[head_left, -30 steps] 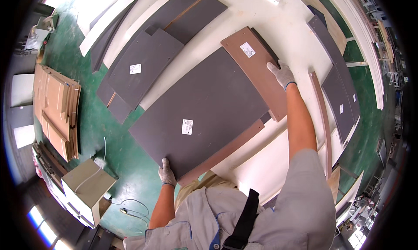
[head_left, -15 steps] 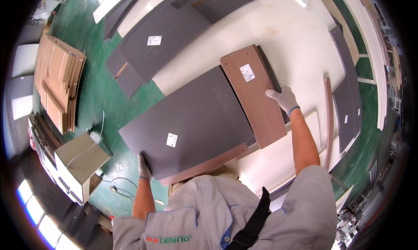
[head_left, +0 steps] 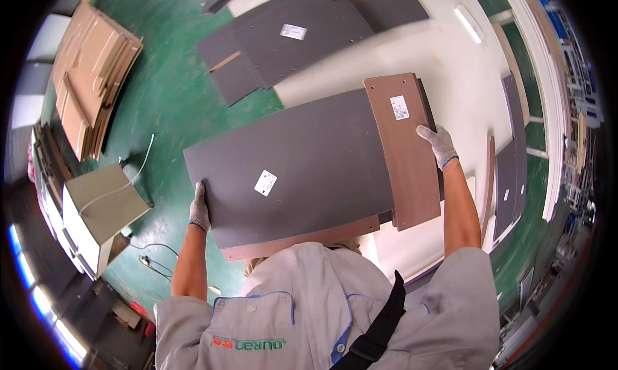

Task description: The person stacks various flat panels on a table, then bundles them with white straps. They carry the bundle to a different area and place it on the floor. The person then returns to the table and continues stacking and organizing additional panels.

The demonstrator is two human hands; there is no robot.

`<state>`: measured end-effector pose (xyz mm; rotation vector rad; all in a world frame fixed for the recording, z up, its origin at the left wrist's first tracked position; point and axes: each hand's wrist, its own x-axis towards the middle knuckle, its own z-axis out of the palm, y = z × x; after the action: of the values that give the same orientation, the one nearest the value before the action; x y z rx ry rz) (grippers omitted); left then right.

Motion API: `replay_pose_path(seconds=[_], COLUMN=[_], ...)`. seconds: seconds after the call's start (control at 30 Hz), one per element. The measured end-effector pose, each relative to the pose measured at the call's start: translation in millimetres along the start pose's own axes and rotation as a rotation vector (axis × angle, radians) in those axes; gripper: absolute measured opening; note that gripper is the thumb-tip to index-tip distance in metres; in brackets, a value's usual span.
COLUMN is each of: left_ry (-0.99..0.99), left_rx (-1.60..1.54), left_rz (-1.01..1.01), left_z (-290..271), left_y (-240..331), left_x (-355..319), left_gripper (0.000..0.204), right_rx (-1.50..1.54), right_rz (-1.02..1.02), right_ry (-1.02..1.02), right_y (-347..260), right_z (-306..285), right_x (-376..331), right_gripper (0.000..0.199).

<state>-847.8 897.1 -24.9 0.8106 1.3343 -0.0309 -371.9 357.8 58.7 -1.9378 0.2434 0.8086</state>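
Note:
I hold a stack of flat panels level in front of my chest. The big dark grey panel (head_left: pixel 302 157) carries a small white label. My left hand (head_left: pixel 199 209), in a grey knit glove, grips its left edge. A narrower brown panel (head_left: pixel 402 151) with a white label lies across the right end of the stack. My gloved right hand (head_left: pixel 438 144) grips the right edge there. A brown board edge (head_left: pixel 302 240) shows beneath the grey panel, close to my body.
More dark grey panels (head_left: pixel 302 38) lie on a white table (head_left: pixel 444 61) and over the green floor. Stacked cardboard (head_left: pixel 90 80) sits at the far left, a beige box (head_left: pixel 103 206) with cables below it. Grey boards (head_left: pixel 508 170) lean at the right.
The panel stack has come off the white table and moved toward my body. Both hands stayed on its edges, and the view has swung over the green floor.

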Motion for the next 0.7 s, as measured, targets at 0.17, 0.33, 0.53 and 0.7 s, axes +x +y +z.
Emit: replay_pose_path(seconds=[0.17, 0.33, 0.53, 0.7], left_ry=[0.126, 0.303, 0.426, 0.544], left_rx=[-0.092, -0.113, -0.333, -0.382], left_rz=[0.066, 0.121, 0.223, 0.137], left_z=[-111, -221, -401, -513], left_y=[-19, -15, -25, -16], left_x=[-40, -96, -144, -180], left_gripper=[0.091, 0.091, 0.088, 0.082], right_rx=[-0.047, -0.072, -0.092, -0.271], right_rz=[-0.119, -0.186, -0.364, -0.47], right_ry=[-0.111, -0.196, -0.48, -0.503], right_y=[-42, -90, -165, -171], right_z=[81, 206, 434, 586], right_x=[-38, -58, -134, -93], right_gripper=[0.059, 0.059, 0.063, 0.057])
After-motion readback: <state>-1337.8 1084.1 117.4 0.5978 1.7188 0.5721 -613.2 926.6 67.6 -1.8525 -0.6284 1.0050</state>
